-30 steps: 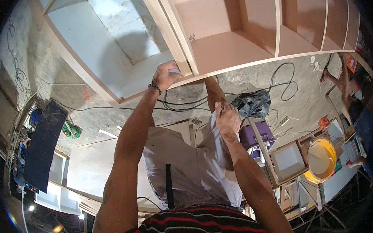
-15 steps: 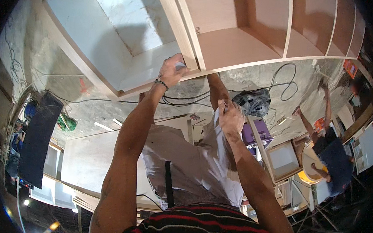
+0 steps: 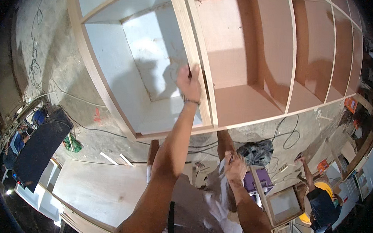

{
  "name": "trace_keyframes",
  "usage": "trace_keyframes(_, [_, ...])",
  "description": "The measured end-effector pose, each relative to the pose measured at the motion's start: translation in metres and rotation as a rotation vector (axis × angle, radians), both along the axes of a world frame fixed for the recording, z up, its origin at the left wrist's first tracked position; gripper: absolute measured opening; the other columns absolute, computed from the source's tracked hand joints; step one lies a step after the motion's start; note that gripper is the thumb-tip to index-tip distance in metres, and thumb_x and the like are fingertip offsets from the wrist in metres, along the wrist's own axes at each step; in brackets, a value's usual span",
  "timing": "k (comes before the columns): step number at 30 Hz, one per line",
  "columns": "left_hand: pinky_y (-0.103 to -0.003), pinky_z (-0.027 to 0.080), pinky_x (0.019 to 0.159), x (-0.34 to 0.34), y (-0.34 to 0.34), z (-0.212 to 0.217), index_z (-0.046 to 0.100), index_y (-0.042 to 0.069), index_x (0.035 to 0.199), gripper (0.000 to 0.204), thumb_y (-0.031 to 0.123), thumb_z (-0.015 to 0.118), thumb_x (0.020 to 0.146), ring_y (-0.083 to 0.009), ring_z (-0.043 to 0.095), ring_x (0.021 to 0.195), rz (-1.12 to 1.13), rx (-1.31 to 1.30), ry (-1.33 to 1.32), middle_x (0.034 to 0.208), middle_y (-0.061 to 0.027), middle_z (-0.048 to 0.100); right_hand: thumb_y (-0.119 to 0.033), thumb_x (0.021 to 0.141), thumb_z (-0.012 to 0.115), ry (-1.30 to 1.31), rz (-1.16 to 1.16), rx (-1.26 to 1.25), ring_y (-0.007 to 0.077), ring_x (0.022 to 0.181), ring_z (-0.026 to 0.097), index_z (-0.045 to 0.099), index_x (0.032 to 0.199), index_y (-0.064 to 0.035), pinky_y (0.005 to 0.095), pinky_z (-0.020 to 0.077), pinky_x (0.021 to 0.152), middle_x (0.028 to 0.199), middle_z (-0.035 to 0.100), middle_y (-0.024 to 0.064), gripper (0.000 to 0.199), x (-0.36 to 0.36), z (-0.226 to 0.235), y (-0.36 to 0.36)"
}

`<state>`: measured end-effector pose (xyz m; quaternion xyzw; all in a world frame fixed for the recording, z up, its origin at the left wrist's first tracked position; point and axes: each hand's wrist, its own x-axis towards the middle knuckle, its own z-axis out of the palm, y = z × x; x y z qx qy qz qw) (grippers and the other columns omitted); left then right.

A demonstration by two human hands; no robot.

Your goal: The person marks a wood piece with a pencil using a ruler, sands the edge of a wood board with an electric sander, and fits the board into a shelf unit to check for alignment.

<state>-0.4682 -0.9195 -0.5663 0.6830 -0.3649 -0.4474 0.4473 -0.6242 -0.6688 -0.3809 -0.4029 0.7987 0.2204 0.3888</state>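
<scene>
A wooden cabinet with pale blue compartments stands ahead of me, side by side with a pinkish shelf cabinet. My left hand is closed at the light wood edge strip of the blue cabinet, near the seam between the two. Something small and dark shows between its thumb and fingers, too blurred to name. My right hand lies on my right knee with its fingers curled in. Whether anything is inside those fingers is hidden.
Black cables and a dark plastic bag lie on the concrete floor. A purple box is at my right. Farther right, another person works. A pale panel and a dark-covered board are at left.
My left hand has moved from the cabinet's near corner farther up along the edge strip. The view has shifted, so the cabinets sit lower in it. My right hand stays on the knee.
</scene>
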Motion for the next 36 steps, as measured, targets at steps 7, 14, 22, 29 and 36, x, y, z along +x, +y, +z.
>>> trace_keyframes(7, [-0.052,0.05,0.084,0.006,-0.197,-0.01,0.063,-0.007,0.107,0.046,0.039,0.056,0.108,-0.0476,0.064,0.088,0.092,0.072,-0.322,0.098,-0.0283,0.07,-0.044,0.105,0.054,-0.029,-0.059,-0.086,0.039,0.105,0.067,0.075,0.109,-0.0099,0.0516,0.0513,0.094,0.112,0.073,0.015,0.041,-0.009,-0.005,0.0])
trace_keyframes(14, [-0.053,0.05,0.089,0.027,-0.261,-0.023,0.069,-0.01,0.106,0.068,0.05,0.038,0.11,-0.0494,0.067,0.099,0.111,0.005,-0.201,0.104,-0.0326,0.072,-0.047,0.105,0.054,-0.1,-0.173,-0.121,0.0403,0.109,0.066,0.074,0.114,-0.0088,0.0513,0.0511,0.098,0.118,0.072,0.0168,0.044,-0.027,-0.003,-0.01])
trace_keyframes(22, [-0.058,0.05,0.098,0.002,-0.306,0.008,0.072,-0.008,0.109,0.076,0.052,0.027,0.111,-0.0533,0.066,0.111,0.16,0.306,-0.557,0.114,-0.0344,0.071,-0.036,0.102,0.058,-0.061,-0.178,-0.04,0.0368,0.107,0.067,0.073,0.114,-0.0109,0.0503,0.052,0.095,0.114,0.073,0.0129,0.032,-0.036,0.002,-0.014])
trace_keyframes(29, [-0.055,0.051,0.091,0.027,-0.215,-0.015,0.07,-0.008,0.107,0.076,0.055,0.027,0.112,-0.0516,0.067,0.104,-0.013,0.188,-0.515,0.107,-0.0334,0.072,-0.048,0.105,0.053,-0.067,-0.169,-0.083,0.0397,0.106,0.067,0.075,0.113,-0.0128,0.0508,0.0518,0.095,0.112,0.074,0.0149,0.042,-0.033,0.003,-0.012])
trace_keyframes(36, [-0.05,0.041,0.071,0.018,-0.051,-0.031,0.055,-0.007,0.09,0.062,0.046,0.034,0.114,-0.0387,0.048,0.073,-0.055,0.06,-0.488,0.079,-0.0281,0.058,-0.048,0.105,0.051,-0.048,-0.058,-0.082,0.0389,0.106,0.067,0.075,0.113,-0.0103,0.052,0.0524,0.092,0.112,0.073,0.0167,0.045,-0.026,0.003,-0.01])
